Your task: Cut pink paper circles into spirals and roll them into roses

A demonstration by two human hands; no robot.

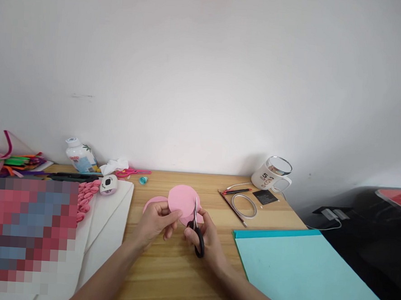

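My left hand [160, 220] pinches a round piece of pink paper [182, 198] by its lower edge, thumb on top. Black-handled scissors [199, 240] are in my right hand [207, 238], their blades pointing away from me at the paper's right edge. Whether the blades are parted is too small to tell. More pink paper [155, 201] shows behind my left hand, and another pink bit lies partly hidden under the round piece and the scissors.
At the back right stand a white mug [270, 174], a coiled cable [244, 206], a pencil [232, 208] and a black card [265, 197]. A light-blue board [302, 265] lies at right. On the left are a bottle [81, 156], pink scissors [133, 172] and white cloth [110, 235].
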